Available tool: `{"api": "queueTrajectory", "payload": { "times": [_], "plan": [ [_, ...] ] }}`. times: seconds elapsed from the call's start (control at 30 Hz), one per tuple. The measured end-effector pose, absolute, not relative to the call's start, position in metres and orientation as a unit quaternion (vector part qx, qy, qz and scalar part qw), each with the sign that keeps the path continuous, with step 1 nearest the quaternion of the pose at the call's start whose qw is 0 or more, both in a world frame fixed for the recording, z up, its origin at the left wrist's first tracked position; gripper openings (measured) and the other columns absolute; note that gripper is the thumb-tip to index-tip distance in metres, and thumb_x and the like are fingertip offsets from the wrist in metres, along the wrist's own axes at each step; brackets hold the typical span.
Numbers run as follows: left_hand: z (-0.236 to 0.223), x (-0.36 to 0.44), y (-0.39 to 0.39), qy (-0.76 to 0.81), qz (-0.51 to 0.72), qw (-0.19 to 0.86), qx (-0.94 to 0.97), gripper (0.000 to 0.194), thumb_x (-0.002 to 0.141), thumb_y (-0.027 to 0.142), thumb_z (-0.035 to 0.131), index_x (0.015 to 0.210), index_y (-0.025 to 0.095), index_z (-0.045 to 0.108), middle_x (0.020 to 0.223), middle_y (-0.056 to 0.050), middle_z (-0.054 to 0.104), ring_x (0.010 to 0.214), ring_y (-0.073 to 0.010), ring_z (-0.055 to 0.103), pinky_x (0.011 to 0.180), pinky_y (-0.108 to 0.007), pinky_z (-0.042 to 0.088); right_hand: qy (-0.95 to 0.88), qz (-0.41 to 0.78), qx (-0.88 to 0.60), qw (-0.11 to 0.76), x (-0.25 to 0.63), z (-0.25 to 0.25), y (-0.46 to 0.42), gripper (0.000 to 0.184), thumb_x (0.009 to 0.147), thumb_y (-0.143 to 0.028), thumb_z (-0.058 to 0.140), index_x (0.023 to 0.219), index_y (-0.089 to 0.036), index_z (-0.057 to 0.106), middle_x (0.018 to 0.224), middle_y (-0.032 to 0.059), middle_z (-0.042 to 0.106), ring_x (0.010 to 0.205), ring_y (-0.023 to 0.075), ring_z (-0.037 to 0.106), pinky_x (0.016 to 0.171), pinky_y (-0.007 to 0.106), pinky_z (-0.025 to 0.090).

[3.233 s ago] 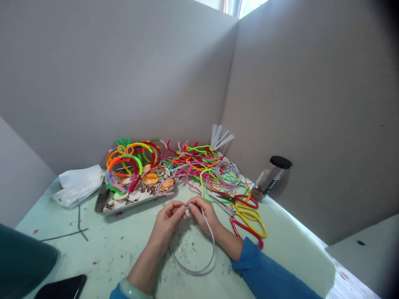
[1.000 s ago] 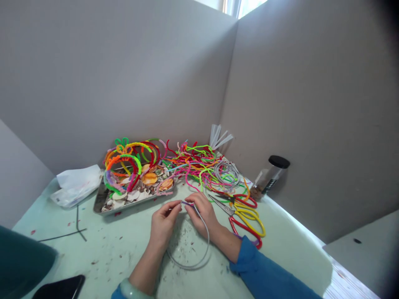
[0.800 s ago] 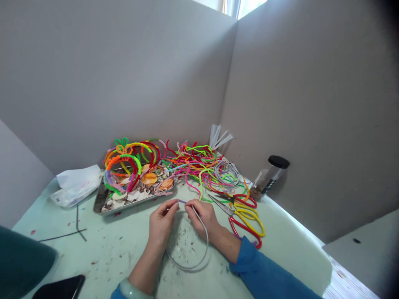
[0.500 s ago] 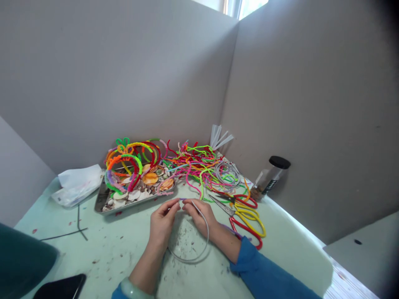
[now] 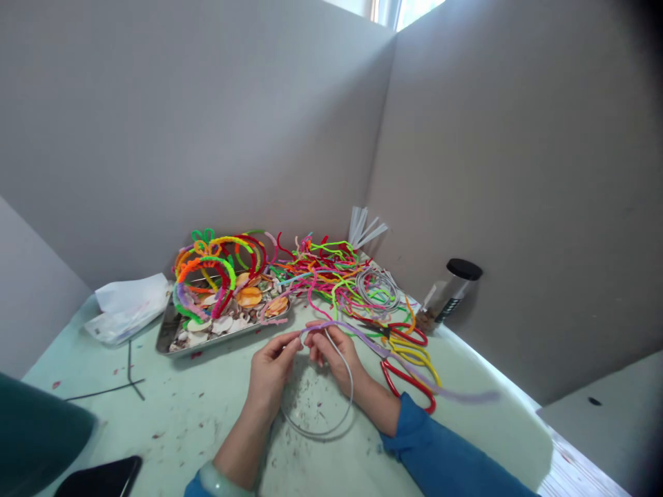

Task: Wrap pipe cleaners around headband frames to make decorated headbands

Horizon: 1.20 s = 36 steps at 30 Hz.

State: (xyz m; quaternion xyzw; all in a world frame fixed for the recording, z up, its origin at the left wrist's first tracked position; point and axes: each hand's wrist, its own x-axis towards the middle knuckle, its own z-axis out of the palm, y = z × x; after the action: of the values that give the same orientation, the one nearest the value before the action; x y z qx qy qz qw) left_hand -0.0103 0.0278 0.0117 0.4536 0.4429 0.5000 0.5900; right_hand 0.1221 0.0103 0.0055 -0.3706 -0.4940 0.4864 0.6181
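A loop of grey wire (image 5: 317, 435) hangs between my two hands above the table. My left hand (image 5: 275, 355) pinches the top of the loop with thumb and forefinger, where a purple pipe cleaner (image 5: 362, 336) meets the wire. My right hand (image 5: 334, 351) is closed beside it, its curled fingers at the wire and the pipe cleaner. From there the pipe cleaner's long tail runs out to the right, over the red-and-yellow-handled scissors (image 5: 409, 383). What exactly lies between the right fingertips is partly hidden.
A metal tray (image 5: 217, 344) of shells holds several pipe-cleaner hoops (image 5: 231, 276). Right of it are loose pipe cleaners (image 5: 324, 262), a grey wire coil (image 5: 378, 290) and a tipped black-lidded jar (image 5: 456, 293). A phone (image 5: 101, 478) and dark green object (image 5: 41, 435) are front left.
The purple tail has swung up from behind my right forearm and now stretches across the scissors to the right. My right fingers have curled in more; my left hand has barely moved.
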Motion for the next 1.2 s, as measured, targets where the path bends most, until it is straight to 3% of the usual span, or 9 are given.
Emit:
{"api": "queueTrajectory", "payload": {
  "times": [0.2, 0.4, 0.83, 1.2],
  "plan": [
    [0.0145, -0.0091, 0.025, 0.412, 0.487, 0.612, 0.467, 0.038, 0.065, 0.039, 0.071, 0.09, 0.011, 0.067, 0.058, 0.003, 0.054, 0.038, -0.002, 0.031, 0.035, -0.017, 0.021, -0.449, 0.476, -0.408, 0.637, 0.1224, 0.0052, 0.0139, 0.024, 0.079, -0.041, 0.059, 0.081, -0.017, 0.058, 0.064, -0.0014, 0.057, 0.046, 0.0065, 0.046, 0.041, 0.019, 0.033],
    [0.0161, -0.0098, 0.0251, 0.417, 0.493, 0.611, 0.459, 0.037, 0.065, 0.039, 0.072, 0.087, 0.01, 0.066, 0.057, 0.003, 0.055, 0.037, -0.0029, 0.032, 0.035, -0.018, 0.023, -0.446, 0.512, -0.428, 0.596, 0.1239, 0.0042, 0.0154, 0.031, 0.078, -0.046, 0.059, 0.07, -0.015, 0.059, 0.052, -0.0028, 0.052, 0.041, 0.0065, 0.043, 0.039, 0.018, 0.029],
    [0.014, -0.01, 0.0272, 0.411, 0.485, 0.625, 0.452, 0.039, 0.065, 0.037, 0.072, 0.093, 0.011, 0.066, 0.068, -0.001, 0.063, 0.036, -0.0012, 0.034, 0.036, -0.018, 0.023, -0.385, 0.571, -0.39, 0.612, 0.1224, 0.0034, 0.0152, 0.029, 0.073, -0.044, 0.064, 0.073, -0.015, 0.06, 0.061, -0.0016, 0.058, 0.042, 0.0042, 0.041, 0.039, 0.018, 0.025],
    [0.0128, -0.0107, 0.027, 0.437, 0.489, 0.601, 0.457, 0.043, 0.062, 0.042, 0.073, 0.093, 0.013, 0.071, 0.059, -0.001, 0.062, 0.039, -0.0042, 0.035, 0.039, -0.02, 0.025, -0.412, 0.563, -0.404, 0.591, 0.122, 0.0025, 0.0159, 0.033, 0.074, -0.048, 0.061, 0.073, -0.015, 0.059, 0.06, -0.0013, 0.055, 0.042, 0.0049, 0.039, 0.039, 0.018, 0.024]
  ]
}}
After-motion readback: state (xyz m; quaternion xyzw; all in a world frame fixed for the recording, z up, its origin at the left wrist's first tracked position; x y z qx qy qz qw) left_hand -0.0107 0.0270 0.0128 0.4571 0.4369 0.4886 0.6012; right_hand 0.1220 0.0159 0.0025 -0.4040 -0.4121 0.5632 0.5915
